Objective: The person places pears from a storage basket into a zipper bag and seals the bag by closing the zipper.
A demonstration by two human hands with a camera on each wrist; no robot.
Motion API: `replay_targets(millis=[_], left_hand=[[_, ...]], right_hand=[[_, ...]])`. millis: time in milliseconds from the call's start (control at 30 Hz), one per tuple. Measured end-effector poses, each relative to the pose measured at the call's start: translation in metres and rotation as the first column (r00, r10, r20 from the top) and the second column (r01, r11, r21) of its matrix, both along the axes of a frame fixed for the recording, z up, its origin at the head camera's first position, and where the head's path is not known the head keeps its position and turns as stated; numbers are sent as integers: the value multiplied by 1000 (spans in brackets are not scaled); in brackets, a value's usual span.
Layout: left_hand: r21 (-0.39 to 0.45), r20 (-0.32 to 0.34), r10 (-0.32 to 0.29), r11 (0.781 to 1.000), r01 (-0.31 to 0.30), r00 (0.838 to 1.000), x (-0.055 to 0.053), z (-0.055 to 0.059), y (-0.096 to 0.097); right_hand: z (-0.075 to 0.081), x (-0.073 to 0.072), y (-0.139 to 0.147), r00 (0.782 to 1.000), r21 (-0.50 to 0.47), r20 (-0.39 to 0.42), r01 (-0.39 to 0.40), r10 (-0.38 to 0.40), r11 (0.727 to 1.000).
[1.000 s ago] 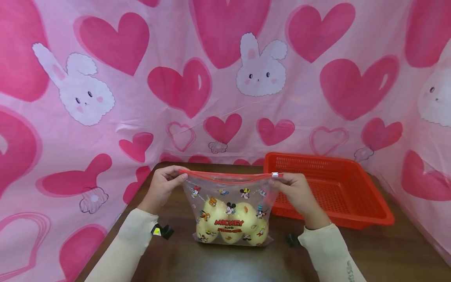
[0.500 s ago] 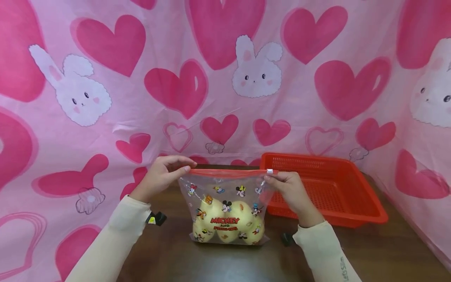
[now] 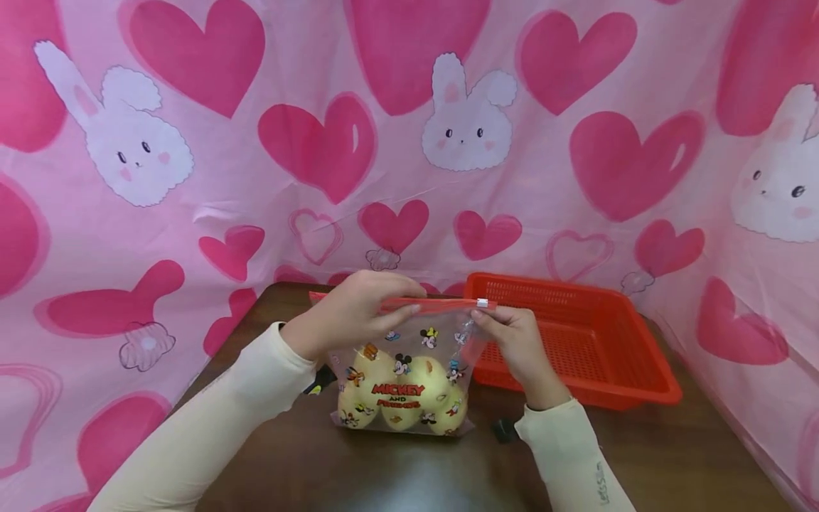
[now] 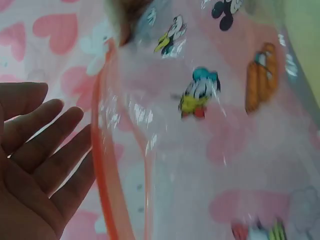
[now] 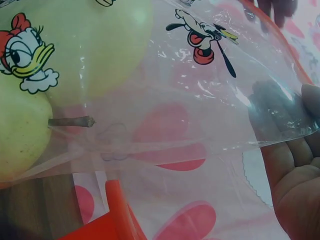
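Observation:
A clear zip bag [image 3: 399, 409] printed with cartoon characters stands upright on the table. Several yellow-green pears [image 5: 20, 135] lie inside it, one with its brown stem showing in the right wrist view. My right hand [image 3: 521, 348] pinches the bag's top right corner, right by the white slider [image 3: 483, 303] on the red zip strip [image 4: 102, 165]. Across the left part of that strip reaches my left hand [image 3: 361, 313]. In the left wrist view its fingers [image 4: 50, 155] are loosely extended and spread, with the fingertips close beside the strip and nothing gripped.
Behind my right hand stands a red plastic basket [image 3: 589, 397] with perforated sides. Dark brown wood forms the table top [image 3: 409, 483]. A pink cloth [image 3: 397, 178] with hearts and rabbits hangs around the back and sides.
My left hand has let go of the bag's top left corner and moved right along the zip strip. The right hand keeps its pinch by the slider. The head view has shifted slightly.

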State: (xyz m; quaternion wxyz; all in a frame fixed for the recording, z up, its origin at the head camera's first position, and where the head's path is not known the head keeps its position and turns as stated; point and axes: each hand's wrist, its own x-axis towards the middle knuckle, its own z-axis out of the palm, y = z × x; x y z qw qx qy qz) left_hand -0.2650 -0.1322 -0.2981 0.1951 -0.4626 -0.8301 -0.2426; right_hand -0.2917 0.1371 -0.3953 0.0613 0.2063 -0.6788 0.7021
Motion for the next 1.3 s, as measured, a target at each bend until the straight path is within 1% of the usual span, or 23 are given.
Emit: replay_targets(millis=[67, 167, 200, 267, 333, 400, 433, 500, 533, 633, 767, 933, 1033, 1167, 1300], left_hand=[[-32, -5, -9, 999, 8, 1000, -1, 1, 12], [-92, -24, -39, 995, 37, 999, 2, 1, 30], [-112, -34, -52, 993, 48, 998, 3, 0, 36], [-156, -70, -62, 986, 51, 996, 4, 0, 48], [-190, -119, -61, 981, 37, 991, 4, -1, 58], [-209, -157, -36, 978, 2, 987, 3, -1, 67], [-217, -171, -21, 976, -17, 985, 2, -2, 71], [-224, -168, 5, 974, -43, 986, -1, -2, 76], [-230, -161, 21, 971, -58, 987, -2, -3, 78], [-238, -135, 47, 968, -78, 990, -6, -3, 82], [-238, -130, 57, 968, -86, 990, -11, -6, 85], [-211, -118, 76, 972, -100, 990, -17, -9, 87], [-197, -123, 80, 975, -103, 989, -20, -11, 89], [-187, -130, 67, 978, -91, 989, -23, -12, 90], [-175, -115, 59, 981, -79, 992, -24, -12, 90]], right_hand=[[0, -1, 1, 1000, -12, -6, 1, -1, 1000], [-1, -1, 2, 1000, -30, -16, -4, 3, 1000], [-2, -1, 2, 1000, -38, -24, -8, 7, 999], [-2, -1, 1, 999, -51, -45, -13, 11, 999], [-2, -1, 1, 998, -56, -63, -9, 6, 998], [-2, -1, 0, 998, -64, -67, 4, -9, 998], [-2, -1, 0, 998, -68, -66, 9, -14, 998], [-1, -1, 0, 998, -70, -65, 17, -22, 997], [-1, 0, 0, 998, -72, -63, 18, -23, 997], [-1, 0, 0, 998, -66, -61, 14, -18, 998], [-2, 0, 1, 998, -34, -62, 20, -22, 999], [-3, -1, 2, 997, -11, -70, 13, -14, 1000], [-3, -1, 2, 997, -6, -74, 13, -13, 1000], [-3, -1, 3, 997, 0, -75, 20, -20, 1000], [-2, -1, 3, 997, 16, -72, 18, -17, 1000]])
